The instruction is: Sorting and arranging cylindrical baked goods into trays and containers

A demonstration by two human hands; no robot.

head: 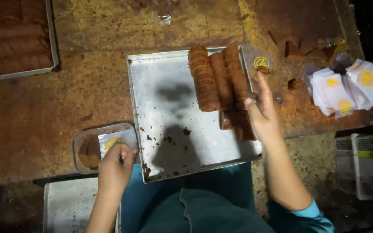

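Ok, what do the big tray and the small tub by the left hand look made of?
Tray: seemingly bare metal, dull silver, with a raised rim and crumb specks. Tub: probably clear plastic, since the brown pieces inside show through its wall. Left hand rests at its edge.

Two hands, left (115,166) and right (262,112), two metal trays (165,86) (52,39), three upright rows of brown biscuits (219,77), one clear plastic tub (80,142), and a pile of white packets (350,86), too overlapped to count.

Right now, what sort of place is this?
Probably a small bakery packing bench: a metal tray of stacked brown biscuits, a pile of white wrappers, and a plastic tub being filled.
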